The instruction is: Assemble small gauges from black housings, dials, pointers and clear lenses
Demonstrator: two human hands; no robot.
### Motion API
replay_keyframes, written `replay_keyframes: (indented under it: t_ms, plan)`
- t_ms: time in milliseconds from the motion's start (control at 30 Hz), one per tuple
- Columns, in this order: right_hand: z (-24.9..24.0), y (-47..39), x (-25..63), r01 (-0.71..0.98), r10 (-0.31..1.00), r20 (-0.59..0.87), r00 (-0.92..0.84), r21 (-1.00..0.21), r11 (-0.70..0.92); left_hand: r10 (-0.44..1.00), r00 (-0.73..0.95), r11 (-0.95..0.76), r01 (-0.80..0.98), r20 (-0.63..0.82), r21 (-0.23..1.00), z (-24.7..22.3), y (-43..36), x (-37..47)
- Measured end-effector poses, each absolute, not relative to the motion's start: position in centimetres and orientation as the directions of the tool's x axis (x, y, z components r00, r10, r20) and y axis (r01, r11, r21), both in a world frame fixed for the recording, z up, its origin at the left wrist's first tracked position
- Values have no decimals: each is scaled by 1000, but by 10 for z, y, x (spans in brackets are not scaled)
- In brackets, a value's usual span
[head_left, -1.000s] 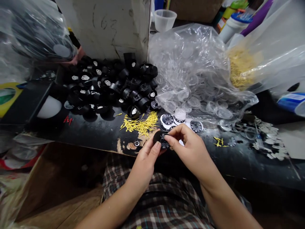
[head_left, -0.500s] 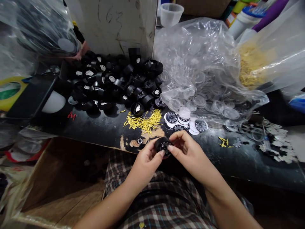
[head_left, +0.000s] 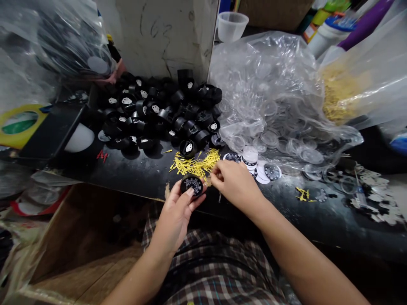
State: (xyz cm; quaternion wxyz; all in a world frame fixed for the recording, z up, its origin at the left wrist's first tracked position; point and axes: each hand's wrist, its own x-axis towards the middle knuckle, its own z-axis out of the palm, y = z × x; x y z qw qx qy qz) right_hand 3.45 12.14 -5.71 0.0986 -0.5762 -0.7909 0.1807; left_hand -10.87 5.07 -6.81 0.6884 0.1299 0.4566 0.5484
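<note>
My left hand [head_left: 178, 207] grips a black round gauge case [head_left: 192, 186] with a black dial printed in white. The dial faces up, and the thumb lies over its lower edge. My right hand [head_left: 233, 180] is at the right end of a heap of yellow gauge pointers [head_left: 193, 164], its fingertips pinched together. Whatever is in that pinch is hidden. Just behind the right hand lie loose printed dial discs [head_left: 272, 171], white and black.
Many black cases [head_left: 159, 114] are piled at the back left. Right of them, a clear plastic bag [head_left: 263, 76] spills transparent round covers [head_left: 295, 146]. Small red pieces [head_left: 102, 156] lie at left. White flat parts [head_left: 378, 190] and a few yellow pointers [head_left: 304, 195] are at right.
My right hand has let go of the case and moved up to the yellow pointers. The left hand has shifted left with the case and turned its dial upward.
</note>
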Motion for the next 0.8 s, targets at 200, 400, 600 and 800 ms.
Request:
replay_keyframes:
  t_ms: [200,400,600,800]
  plan:
    - [-54,98,49,633,942,123,-312,-713,303,820,270,493,-781,-504,384,-66,59,-101]
    - [-51,88,51,734,880,285,-379,-487,474,872,118,384,-767,-475,514,-64,57,-92]
    - [-48,86,51,776,914,222,-341,-483,406,912,27,304,-715,-410,629,-59,55,-90]
    - [-37,83,54,513,967,37,-251,-842,165,923,-99,225,-647,-373,728,-63,62,-92]
